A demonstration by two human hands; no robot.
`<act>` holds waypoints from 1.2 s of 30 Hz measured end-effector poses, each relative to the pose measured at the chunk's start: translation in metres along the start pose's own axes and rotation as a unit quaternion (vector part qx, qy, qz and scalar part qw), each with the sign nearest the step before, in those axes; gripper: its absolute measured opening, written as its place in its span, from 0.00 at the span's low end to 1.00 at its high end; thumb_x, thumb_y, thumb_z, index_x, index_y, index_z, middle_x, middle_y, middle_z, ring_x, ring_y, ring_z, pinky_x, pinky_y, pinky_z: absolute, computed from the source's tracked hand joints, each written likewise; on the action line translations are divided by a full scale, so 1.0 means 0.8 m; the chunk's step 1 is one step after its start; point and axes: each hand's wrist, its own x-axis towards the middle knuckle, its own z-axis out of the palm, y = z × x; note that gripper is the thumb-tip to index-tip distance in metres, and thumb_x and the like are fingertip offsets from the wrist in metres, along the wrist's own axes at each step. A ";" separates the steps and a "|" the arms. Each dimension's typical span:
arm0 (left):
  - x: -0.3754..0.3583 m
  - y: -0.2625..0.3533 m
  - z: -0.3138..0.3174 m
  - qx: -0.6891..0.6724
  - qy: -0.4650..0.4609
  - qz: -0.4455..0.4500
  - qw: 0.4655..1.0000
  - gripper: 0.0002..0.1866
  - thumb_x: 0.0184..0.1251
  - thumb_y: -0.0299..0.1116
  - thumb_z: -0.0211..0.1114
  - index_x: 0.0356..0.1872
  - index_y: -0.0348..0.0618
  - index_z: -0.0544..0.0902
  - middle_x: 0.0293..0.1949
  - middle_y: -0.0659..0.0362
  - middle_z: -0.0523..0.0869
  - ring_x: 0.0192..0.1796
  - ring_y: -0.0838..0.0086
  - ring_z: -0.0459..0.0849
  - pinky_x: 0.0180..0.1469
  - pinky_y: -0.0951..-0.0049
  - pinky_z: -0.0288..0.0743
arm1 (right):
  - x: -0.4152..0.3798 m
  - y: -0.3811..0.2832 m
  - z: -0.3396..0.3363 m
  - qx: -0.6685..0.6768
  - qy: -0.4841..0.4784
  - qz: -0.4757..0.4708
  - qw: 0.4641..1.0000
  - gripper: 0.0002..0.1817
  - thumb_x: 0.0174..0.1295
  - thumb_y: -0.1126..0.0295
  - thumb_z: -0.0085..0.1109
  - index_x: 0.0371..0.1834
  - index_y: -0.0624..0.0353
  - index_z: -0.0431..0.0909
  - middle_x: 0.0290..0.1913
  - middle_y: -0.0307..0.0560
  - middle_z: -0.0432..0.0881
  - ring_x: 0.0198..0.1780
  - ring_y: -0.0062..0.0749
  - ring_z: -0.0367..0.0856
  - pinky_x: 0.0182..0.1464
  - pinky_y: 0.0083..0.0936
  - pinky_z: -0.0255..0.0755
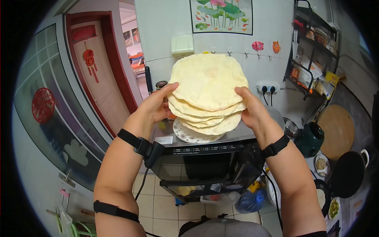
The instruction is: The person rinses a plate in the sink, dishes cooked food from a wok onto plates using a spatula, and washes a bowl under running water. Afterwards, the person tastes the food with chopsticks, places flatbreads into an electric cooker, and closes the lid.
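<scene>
— So, what are the hands holding?

— A stack of flatbreads (pixel 207 93), pale and round, lifted up in front of the wall. The left hand (pixel 156 106) grips the stack at its 9 o'clock edge, thumb laid over the top sheet and the other fingers tucked under where I can't see them. The right hand (pixel 252 110) has the 3 o'clock edge, thumb on top too, fingers curled beneath the lower sheets.

— How closed are the fingers?

— Partly closed, pinching the stack between thumb and fingers on each side. Neither hand is a fist.

— Where does the stack sit in relation to everything else?

— It's raised above a patterned plate (pixel 189 135), which shows at 6 o'clock below the bottom sheet. Whether the lowest flatbread touches the plate, I cannot tell. The plate rests on top of a dark oven (pixel 205 158).

— Anything else nearby?

— At 3 o'clock from the stack, a wall socket (pixel 267 87) with two plugs. At 4 o'clock, a dark green kettle (pixel 310 138), and beyond it a round wooden board (pixel 337 130). At 12 o'clock a lotus picture (pixel 221 15) hangs on the tiled wall. At 9 o'clock, well apart, a red door (pixel 98 71) with a red ornament.

— And the wrists?

— Each carries a black strap.
</scene>
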 end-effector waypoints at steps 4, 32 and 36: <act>0.007 -0.009 0.006 -0.020 -0.059 -0.042 0.997 0.27 0.54 0.46 0.68 0.54 0.51 0.72 0.50 0.56 0.78 0.54 0.70 0.75 0.54 0.64 0.71 | -0.016 0.000 -0.015 -0.007 0.012 -0.014 1.000 0.25 0.62 0.66 0.48 0.60 0.67 0.60 0.58 0.52 0.69 0.59 0.39 0.69 0.63 0.35 0.62; -0.151 -0.538 0.595 -0.014 -0.414 -0.350 0.840 0.28 0.55 0.27 0.59 0.59 0.34 0.64 0.54 0.52 0.75 0.56 0.65 0.74 0.60 0.68 0.66 | -0.652 -0.024 -0.536 0.109 0.482 -0.062 0.867 0.33 0.56 0.70 0.58 0.64 0.64 0.57 0.55 0.48 0.72 0.54 0.34 0.73 0.54 0.29 0.68; -0.159 -0.639 0.678 0.047 -0.417 -0.353 0.836 0.30 0.58 0.30 0.57 0.62 0.34 0.59 0.54 0.50 0.74 0.56 0.65 0.74 0.59 0.69 0.66 | -0.701 -0.023 -0.633 0.076 0.531 -0.027 0.843 0.31 0.55 0.70 0.58 0.62 0.64 0.59 0.52 0.49 0.74 0.51 0.34 0.76 0.51 0.29 0.71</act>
